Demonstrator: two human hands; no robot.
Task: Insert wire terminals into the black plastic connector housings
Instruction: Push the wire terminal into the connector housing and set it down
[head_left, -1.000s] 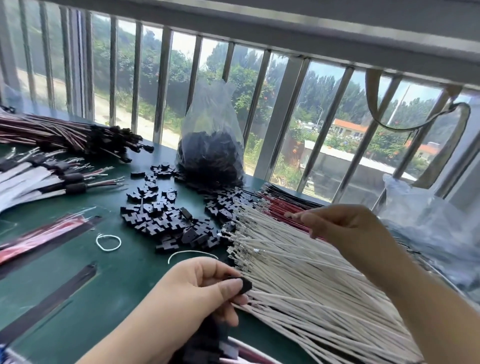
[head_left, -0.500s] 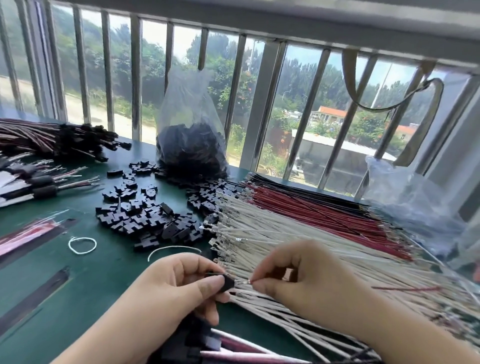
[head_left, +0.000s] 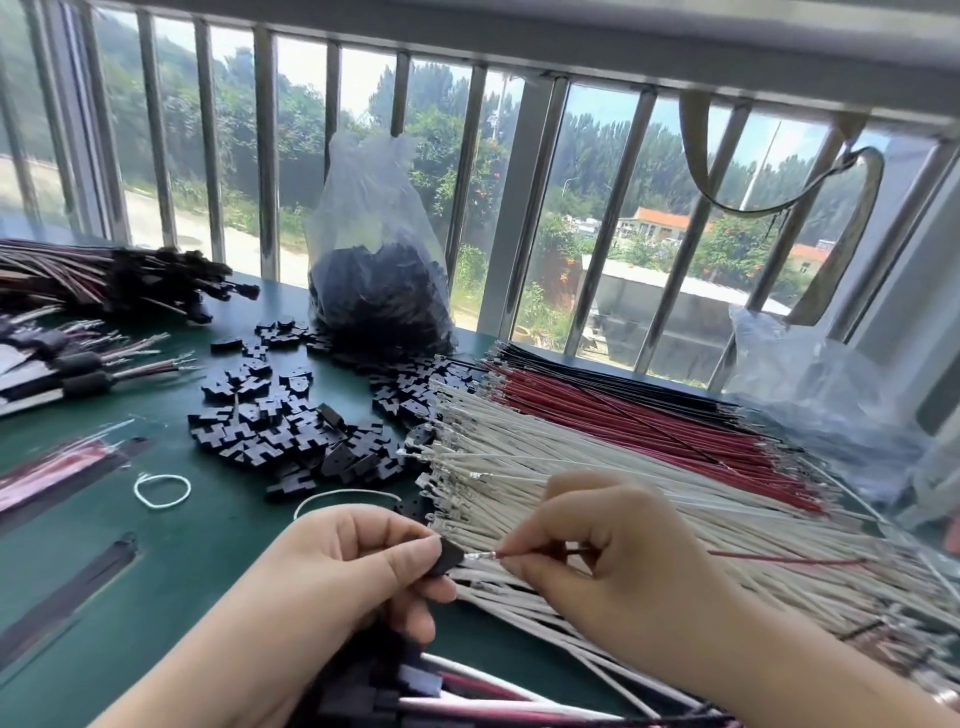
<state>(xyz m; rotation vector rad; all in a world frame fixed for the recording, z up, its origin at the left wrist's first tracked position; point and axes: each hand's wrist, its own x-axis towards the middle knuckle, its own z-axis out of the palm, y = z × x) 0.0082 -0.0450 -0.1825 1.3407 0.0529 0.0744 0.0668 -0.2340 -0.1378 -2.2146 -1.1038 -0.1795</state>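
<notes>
My left hand (head_left: 343, 566) pinches one small black housing (head_left: 451, 556) between thumb and finger, low in the middle of the view. My right hand (head_left: 613, 561) pinches a red wire (head_left: 779, 559) close to its shiny metal tip (head_left: 480, 555). The tip points at the housing and sits just beside its opening. I think it is about to go in, but I cannot tell if it has started to slide inside. Some work looks done: finished wires with black plugs (head_left: 156, 280) lie in a pile at the far left, and more plugged wires (head_left: 467, 696) lie near me under my left hand. A lot is left. A big fan of white wires (head_left: 597, 467) lies on the right side of the green tabletop (head_left: 156, 571), with more red wires (head_left: 649, 421) and black wires (head_left: 597, 370) beyond it. Loose housings (head_left: 291, 431) are heaped in the middle, and a clear bag (head_left: 376, 270) farther away by the window bars holds many more. I cannot see any words, labels or brand names on anything here.
</notes>
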